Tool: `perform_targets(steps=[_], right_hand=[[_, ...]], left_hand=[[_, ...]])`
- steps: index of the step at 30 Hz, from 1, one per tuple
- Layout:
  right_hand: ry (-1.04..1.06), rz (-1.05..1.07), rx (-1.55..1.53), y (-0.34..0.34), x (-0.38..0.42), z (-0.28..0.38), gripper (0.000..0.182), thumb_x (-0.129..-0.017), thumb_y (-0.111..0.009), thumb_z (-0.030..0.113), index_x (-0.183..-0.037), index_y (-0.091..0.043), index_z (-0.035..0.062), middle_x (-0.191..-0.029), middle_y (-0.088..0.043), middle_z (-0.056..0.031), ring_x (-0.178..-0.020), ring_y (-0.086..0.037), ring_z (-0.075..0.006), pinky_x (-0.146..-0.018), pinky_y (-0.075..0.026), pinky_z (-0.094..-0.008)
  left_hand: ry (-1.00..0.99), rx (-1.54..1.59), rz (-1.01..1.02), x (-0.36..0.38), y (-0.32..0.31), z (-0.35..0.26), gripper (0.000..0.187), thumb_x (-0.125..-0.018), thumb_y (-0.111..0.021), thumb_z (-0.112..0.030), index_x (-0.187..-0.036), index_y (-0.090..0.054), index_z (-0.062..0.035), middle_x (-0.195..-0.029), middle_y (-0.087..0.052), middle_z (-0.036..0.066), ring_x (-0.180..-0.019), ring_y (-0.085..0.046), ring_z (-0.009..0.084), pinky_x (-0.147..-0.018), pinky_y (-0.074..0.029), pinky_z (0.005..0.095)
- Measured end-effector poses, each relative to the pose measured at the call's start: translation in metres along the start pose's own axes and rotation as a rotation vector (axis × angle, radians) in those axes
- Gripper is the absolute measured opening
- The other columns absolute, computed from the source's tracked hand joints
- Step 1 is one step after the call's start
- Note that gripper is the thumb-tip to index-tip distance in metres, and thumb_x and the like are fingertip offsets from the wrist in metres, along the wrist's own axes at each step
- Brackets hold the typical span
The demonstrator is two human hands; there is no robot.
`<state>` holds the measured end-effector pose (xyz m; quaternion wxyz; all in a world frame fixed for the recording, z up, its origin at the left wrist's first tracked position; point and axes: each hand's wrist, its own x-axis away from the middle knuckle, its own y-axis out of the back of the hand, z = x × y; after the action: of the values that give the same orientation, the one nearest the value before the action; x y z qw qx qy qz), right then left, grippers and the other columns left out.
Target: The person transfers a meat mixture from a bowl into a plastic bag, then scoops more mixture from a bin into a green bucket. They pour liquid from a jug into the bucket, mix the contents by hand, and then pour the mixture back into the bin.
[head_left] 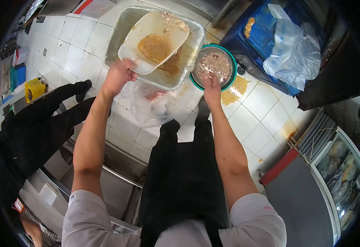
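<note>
My left hand (pixel 121 75) grips the near left corner of a white translucent tub (pixel 136 37), which is tilted over a larger plastic-lined tray (pixel 113 45). Brownish liquid lies in the tub, with pinkish bits near its far edge. My right hand (pixel 212 84) is at a green-rimmed round bowl (pixel 232 61), its fingertips at the near edge of the pinkish ground mixture (pixel 215 66). Whether those fingers hold anything is hidden. Just below the tray, a clear plastic bag (pixel 147 109) with something red inside lies on the floor.
A blue bin (pixel 237 39) with a crumpled plastic bag (pixel 295 53) on it stands at upper right. Brownish liquid (pixel 234 92) is spilled on the tiles beside the bowl. Another person (pixel 36 127) in black is at left, near a yellow container (pixel 34 89). A glass-topped case (pixel 340 177) is at right.
</note>
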<state>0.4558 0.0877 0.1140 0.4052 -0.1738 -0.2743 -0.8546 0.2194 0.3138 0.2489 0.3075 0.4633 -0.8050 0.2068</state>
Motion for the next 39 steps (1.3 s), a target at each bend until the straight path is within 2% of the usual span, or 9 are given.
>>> perform_targets(steps=[1,4,7,14,18,25,33,36,39], right_hand=[[-0.012,-0.006,-0.011,0.004,0.001,-0.005,0.053,-0.095,-0.053,0.037,-0.132,-0.046,-0.0007,-0.112,-0.062,-0.021,-0.103,-0.06,-0.0272,-0.092,-0.045,-0.0341],[-0.041,-0.022,-0.079,0.016,-0.004,-0.029,0.052,-0.095,-0.055,0.037,-0.131,-0.048,-0.0001,-0.109,-0.063,-0.0196,-0.102,-0.061,-0.0259,-0.09,-0.045,-0.0342],[-0.078,-0.049,-0.206,0.035,-0.007,-0.038,0.052,-0.096,-0.055,0.037,-0.132,-0.047,-0.0004,-0.109,-0.063,-0.017,-0.098,-0.061,-0.0222,-0.085,-0.047,-0.0321],[-0.155,-0.131,-0.29,0.085,-0.016,-0.051,0.061,-0.095,-0.052,0.048,-0.133,-0.047,0.0006,-0.113,-0.062,-0.0147,-0.091,-0.061,-0.0207,-0.076,-0.05,-0.0317],[-0.212,-0.127,-0.248,0.1,-0.015,-0.071,0.067,-0.093,-0.05,0.056,-0.131,-0.049,0.001,-0.114,-0.062,-0.0139,-0.089,-0.063,-0.022,-0.069,-0.05,-0.0326],[-0.343,-0.104,-0.267,0.098,-0.006,-0.119,0.06,-0.093,-0.051,0.054,-0.123,-0.056,0.0018,-0.102,-0.063,-0.0106,-0.08,-0.061,-0.0176,-0.064,-0.048,-0.0302],[-0.404,0.034,-0.227,0.074,-0.01,-0.156,0.065,-0.091,-0.05,0.058,-0.126,-0.052,0.0034,-0.104,-0.063,-0.01,-0.084,-0.061,-0.0171,-0.068,-0.05,-0.0333],[-0.458,0.091,-0.215,0.066,-0.017,-0.142,0.056,-0.096,-0.05,0.047,-0.123,-0.056,-0.002,-0.121,-0.062,-0.0115,-0.106,-0.06,-0.0215,-0.084,-0.051,-0.0332],[-0.374,0.178,-0.081,0.057,-0.031,-0.147,0.054,-0.095,-0.05,0.046,-0.122,-0.056,-0.0005,-0.118,-0.063,-0.0156,-0.109,-0.06,-0.0254,-0.089,-0.048,-0.0344]], left_hand=[[0.019,0.018,0.025,0.004,-0.006,0.003,0.024,-0.084,-0.052,-0.016,-0.102,-0.055,0.0006,-0.093,-0.057,0.008,-0.071,-0.054,0.0174,-0.064,-0.045,0.0317],[-0.008,0.075,0.089,0.024,-0.038,-0.001,0.029,-0.085,-0.052,-0.015,-0.108,-0.053,0.0025,-0.096,-0.058,0.009,-0.072,-0.054,0.0183,-0.065,-0.045,0.0321],[-0.055,0.133,0.091,0.047,-0.086,-0.011,0.026,-0.082,-0.054,-0.019,-0.094,-0.057,0.0031,-0.081,-0.059,0.009,-0.065,-0.055,0.0171,-0.061,-0.044,0.0287],[-0.078,-0.032,0.105,0.067,-0.155,0.018,0.03,-0.082,-0.055,-0.019,-0.102,-0.057,0.0034,-0.082,-0.061,0.009,-0.066,-0.056,0.0172,-0.062,-0.045,0.0294],[0.079,0.157,0.083,0.06,-0.178,0.058,0.025,-0.082,-0.055,-0.016,-0.1,-0.058,0.0018,-0.081,-0.061,0.006,-0.067,-0.055,0.0139,-0.06,-0.045,0.028],[0.247,-0.131,0.111,0.043,-0.177,0.138,0.028,-0.085,-0.053,-0.022,-0.1,-0.059,0.0004,-0.083,-0.061,0.005,-0.067,-0.054,0.0126,-0.061,-0.046,0.027],[0.275,-0.456,0.03,0.004,-0.171,0.211,0.039,-0.089,-0.051,-0.031,-0.101,-0.058,0.005,-0.078,-0.062,0.011,-0.06,-0.059,0.0177,-0.052,-0.047,0.0287],[0.108,-0.74,0.149,-0.014,-0.157,0.238,0.04,-0.092,-0.049,-0.033,-0.107,-0.059,0.0029,-0.084,-0.064,0.015,-0.065,-0.062,0.0212,-0.054,-0.05,0.0311],[0.076,-0.885,0.191,-0.028,-0.155,0.239,0.032,-0.092,-0.051,-0.027,-0.112,-0.06,-0.0024,-0.091,-0.064,0.018,-0.07,-0.064,0.0232,-0.057,-0.053,0.0337]])
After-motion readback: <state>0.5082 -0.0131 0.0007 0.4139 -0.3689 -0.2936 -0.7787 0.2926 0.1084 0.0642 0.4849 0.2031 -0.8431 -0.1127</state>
